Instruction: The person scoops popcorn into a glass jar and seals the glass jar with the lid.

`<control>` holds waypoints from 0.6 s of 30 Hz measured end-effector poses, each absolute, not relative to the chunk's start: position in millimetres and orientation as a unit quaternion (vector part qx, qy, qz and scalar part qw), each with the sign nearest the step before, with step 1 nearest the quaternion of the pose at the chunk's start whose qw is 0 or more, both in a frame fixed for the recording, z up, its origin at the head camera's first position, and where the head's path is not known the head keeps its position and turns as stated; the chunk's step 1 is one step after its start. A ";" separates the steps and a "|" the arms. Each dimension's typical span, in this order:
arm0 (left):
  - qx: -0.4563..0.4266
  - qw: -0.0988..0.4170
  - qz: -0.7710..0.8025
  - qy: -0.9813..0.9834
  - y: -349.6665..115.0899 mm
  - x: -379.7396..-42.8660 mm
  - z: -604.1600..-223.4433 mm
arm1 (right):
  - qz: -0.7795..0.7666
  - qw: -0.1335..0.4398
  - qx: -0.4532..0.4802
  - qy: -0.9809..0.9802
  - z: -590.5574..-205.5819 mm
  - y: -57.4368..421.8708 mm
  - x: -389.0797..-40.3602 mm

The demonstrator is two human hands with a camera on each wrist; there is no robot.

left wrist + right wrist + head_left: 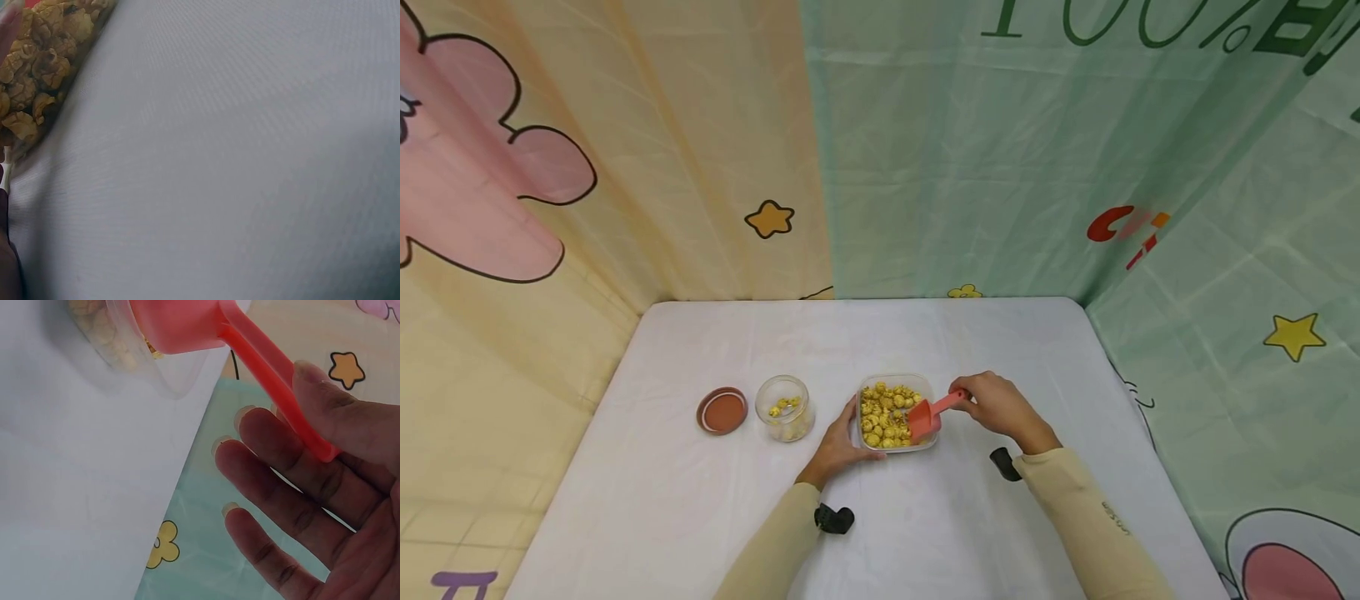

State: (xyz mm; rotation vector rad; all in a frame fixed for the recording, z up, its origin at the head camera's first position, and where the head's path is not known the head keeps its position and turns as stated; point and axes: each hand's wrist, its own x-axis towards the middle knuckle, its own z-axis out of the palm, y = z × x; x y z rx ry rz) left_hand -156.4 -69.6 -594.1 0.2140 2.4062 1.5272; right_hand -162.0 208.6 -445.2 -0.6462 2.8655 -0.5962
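A clear plastic container [898, 377] of yellow popcorn [883, 412] stands on the white table. My left hand [838, 446] holds it at the near left corner, fingers along the left side and thumb along the front. My right hand [996, 406] pinches the handle of a coral-red scoop [924, 419] between thumb and index finger; in the right wrist view the other fingers [281, 481] stand out loosely. The scoop's bowl is tilted over the right part of the container; what it contains is hidden. Popcorn [47, 59] shows through the container wall in the left wrist view.
Left of the container stands a clear round jar [785, 408] with some popcorn in it. Beside it lies a reddish-brown round lid [722, 411]. Printed curtains [925, 167] hang behind and beside the white table [700, 500].
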 end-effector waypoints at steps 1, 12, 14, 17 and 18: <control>0.074 0.141 0.529 0.833 -69.8 -156.3 -594.1 | -0.199 0.072 -0.214 0.954 -445.1 208.0 -161.7; 0.071 0.141 0.525 0.837 -69.7 -155.5 -593.9 | -0.172 0.059 -0.211 0.961 -438.9 199.3 -160.9; 0.073 0.142 0.525 0.836 -69.7 -155.5 -593.9 | -0.168 0.058 -0.211 0.961 -437.8 196.9 -160.8; 0.076 0.140 0.527 0.835 -69.7 -155.7 -593.4 | -0.165 0.056 -0.207 0.963 -438.7 193.5 -161.0; 0.076 0.141 0.526 0.835 -69.6 -155.8 -593.3 | -0.165 0.058 -0.206 0.963 -439.5 192.5 -161.0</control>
